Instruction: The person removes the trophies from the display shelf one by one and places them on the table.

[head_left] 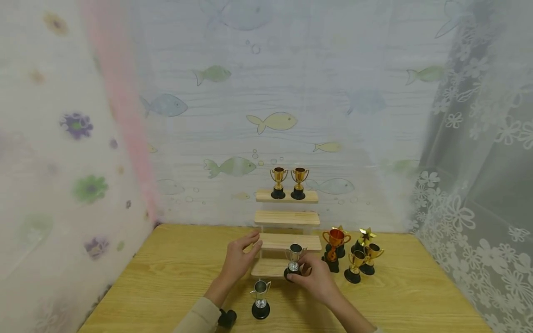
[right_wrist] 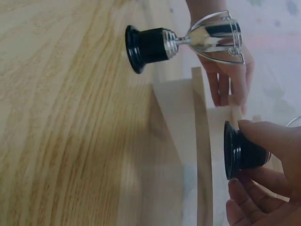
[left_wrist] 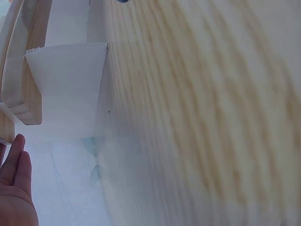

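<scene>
A small silver trophy cup (head_left: 294,259) with a black base is pinched between the thumb and fingers of my right hand (head_left: 318,279), at the front right of the lowest shelf board (head_left: 266,267). In the right wrist view the thumb and fingers grip the black base (right_wrist: 249,149); the cup is mostly cut off there. My left hand (head_left: 239,258) touches the left end of the second board (head_left: 287,241) of a stepped wooden stand, its fingers fairly straight. Another silver trophy cup (head_left: 260,298) stands upright on the table, in front of the stand.
Two gold cups (head_left: 278,182) stand on the top board (head_left: 287,200). Right of the stand are a bronze-red cup (head_left: 335,240), gold cups (head_left: 355,266) and star trophies (head_left: 365,237). A dark object (head_left: 226,319) lies beside my left forearm. Printed curtains (head_left: 270,92) hang behind.
</scene>
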{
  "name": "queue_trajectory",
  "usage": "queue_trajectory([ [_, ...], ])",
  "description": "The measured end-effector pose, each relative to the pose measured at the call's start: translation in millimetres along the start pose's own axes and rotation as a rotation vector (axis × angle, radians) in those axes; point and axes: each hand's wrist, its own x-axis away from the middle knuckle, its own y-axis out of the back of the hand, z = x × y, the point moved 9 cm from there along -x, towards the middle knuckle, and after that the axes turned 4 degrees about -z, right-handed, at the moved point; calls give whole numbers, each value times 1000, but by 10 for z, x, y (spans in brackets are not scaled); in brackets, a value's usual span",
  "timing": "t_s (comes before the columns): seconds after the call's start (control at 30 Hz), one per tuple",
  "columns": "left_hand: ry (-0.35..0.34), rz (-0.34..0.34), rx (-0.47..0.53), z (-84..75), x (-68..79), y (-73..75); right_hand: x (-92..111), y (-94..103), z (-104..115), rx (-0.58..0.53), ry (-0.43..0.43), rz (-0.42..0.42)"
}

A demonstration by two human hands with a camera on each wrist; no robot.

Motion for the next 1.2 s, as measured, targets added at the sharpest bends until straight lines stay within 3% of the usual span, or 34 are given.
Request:
queue_trajectory([
  [0.57,30,11,2,29,110,-4,226,-147,-21,48,13,72],
  [0.77,14,-3,4,-38,-126,7,135,-70,85,63,55,47],
  [0.9,9,-1,3,-59,-226,23,91,-81,98,67,56,73],
  [1.2,34,18,8,4,-58,8,275,-241,12,58,47,155],
])
